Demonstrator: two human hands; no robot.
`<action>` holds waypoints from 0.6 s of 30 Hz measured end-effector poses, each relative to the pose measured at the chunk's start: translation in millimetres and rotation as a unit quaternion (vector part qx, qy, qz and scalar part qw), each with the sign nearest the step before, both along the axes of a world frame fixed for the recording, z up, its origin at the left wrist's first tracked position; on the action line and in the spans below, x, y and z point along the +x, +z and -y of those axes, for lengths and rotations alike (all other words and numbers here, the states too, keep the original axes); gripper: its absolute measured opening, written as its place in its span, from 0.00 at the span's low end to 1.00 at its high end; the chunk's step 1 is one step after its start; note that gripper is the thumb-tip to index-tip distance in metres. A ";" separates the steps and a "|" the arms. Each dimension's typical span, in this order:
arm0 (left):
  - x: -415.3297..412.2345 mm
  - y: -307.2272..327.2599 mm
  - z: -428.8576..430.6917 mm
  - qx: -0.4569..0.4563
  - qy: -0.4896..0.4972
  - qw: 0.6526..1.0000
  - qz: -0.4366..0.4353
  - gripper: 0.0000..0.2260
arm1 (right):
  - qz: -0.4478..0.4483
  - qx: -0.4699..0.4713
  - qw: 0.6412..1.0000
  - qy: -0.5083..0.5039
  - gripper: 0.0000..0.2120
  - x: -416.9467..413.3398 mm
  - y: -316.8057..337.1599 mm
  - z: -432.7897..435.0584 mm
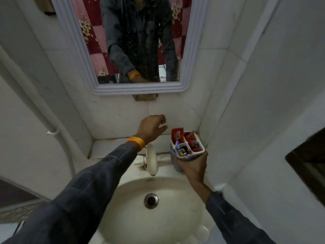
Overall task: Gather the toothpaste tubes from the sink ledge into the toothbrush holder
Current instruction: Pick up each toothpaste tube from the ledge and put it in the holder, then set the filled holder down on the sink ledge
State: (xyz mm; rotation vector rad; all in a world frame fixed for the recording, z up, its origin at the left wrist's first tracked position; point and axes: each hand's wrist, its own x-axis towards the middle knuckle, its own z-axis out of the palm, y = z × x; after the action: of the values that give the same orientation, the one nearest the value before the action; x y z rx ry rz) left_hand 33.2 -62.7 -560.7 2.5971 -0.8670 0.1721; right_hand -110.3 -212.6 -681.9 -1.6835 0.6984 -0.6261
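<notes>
My right hand [192,165] grips the white toothbrush holder [198,154] from below at the right end of the sink ledge [109,147]. The holder has several compartments. Red toothpaste tubes [177,135] stand in the back compartments, and a purple and multicoloured item [179,151] sticks out of the front left one. My left hand [152,128] hovers above the ledge just left of the holder, fingers apart and holding nothing. An orange band circles that wrist.
A white tap [151,160] rises from the ledge between my arms, over the white basin [158,208] with its metal drain [150,200]. A framed mirror [123,88] hangs on the tiled wall ahead. Tiled walls close in on both sides.
</notes>
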 end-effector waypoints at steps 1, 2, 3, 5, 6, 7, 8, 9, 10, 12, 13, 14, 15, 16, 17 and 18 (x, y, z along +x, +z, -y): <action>3.6 -3.2 -6.5 0.011 0.009 1.000 0.010 0.15 | 0.002 0.001 1.000 -0.014 0.50 6.6 4.7 7.1; 5.2 -7.3 -8.8 0.020 0.010 1.000 0.013 0.17 | 0.002 0.003 1.000 -0.024 0.50 13.2 10.8 13.9; 6.0 -11.1 -7.8 0.025 0.010 1.000 0.013 0.19 | 0.004 0.001 0.999 -0.033 0.49 21.9 14.8 22.2; 6.2 -18.8 0.1 0.023 0.007 0.999 0.024 0.21 | 0.007 -0.002 0.999 -0.052 0.49 38.8 24.4 37.0; 7.8 -22.2 5.3 0.021 0.005 0.999 0.035 0.22 | 0.009 -0.002 0.998 -0.061 0.49 48.0 27.5 42.9; 8.5 -24.2 10.4 0.022 0.005 0.999 0.043 0.22 | 0.012 0.002 0.998 -0.064 0.49 55.7 27.5 47.4; 10.6 -26.7 15.5 0.020 0.006 0.999 0.049 0.22 | 0.013 0.007 0.998 -0.068 0.50 62.7 27.6 49.3; 12.0 -27.2 20.1 0.021 0.007 0.998 0.053 0.22 | 0.015 0.010 0.997 -0.072 0.51 69.2 25.5 48.8; 14.1 -28.7 23.8 0.020 0.006 0.998 0.058 0.22 | 0.015 0.012 0.997 -0.074 0.52 73.9 22.4 46.6; 19.1 -31.6 28.0 0.022 0.009 0.998 0.056 0.22 | 0.014 0.009 0.998 -0.062 0.54 84.5 7.4 42.5; 20.4 -32.4 28.6 0.024 0.014 0.998 0.052 0.23 | 0.010 0.008 0.998 -0.059 0.54 88.8 -1.2 40.7; 22.7 -34.9 28.7 0.025 0.016 0.998 0.052 0.23 | 0.007 0.008 0.998 -0.059 0.54 92.7 -8.9 39.2; 24.5 -36.1 27.7 0.031 0.023 0.998 0.049 0.24 | 0.002 0.007 0.998 -0.056 0.53 95.4 -13.7 38.4; 27.3 -39.0 26.0 0.032 0.028 0.998 0.048 0.24 | 0.000 0.006 0.999 -0.050 0.53 97.2 -17.1 38.0; 26.7 -38.5 24.5 0.032 0.033 0.998 0.047 0.24 | -0.002 0.006 0.999 -0.047 0.53 99.0 -20.3 38.7; 26.8 -40.2 22.7 0.030 0.037 0.998 0.049 0.23 | -0.008 0.009 0.999 -0.040 0.53 100.6 -23.7 40.5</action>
State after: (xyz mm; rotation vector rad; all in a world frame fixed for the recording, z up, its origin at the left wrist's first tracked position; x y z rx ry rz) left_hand 60.0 -85.4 -600.9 2.6988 -0.8215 0.3018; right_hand -9.7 -253.0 -705.7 -1.6523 0.7831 -0.6606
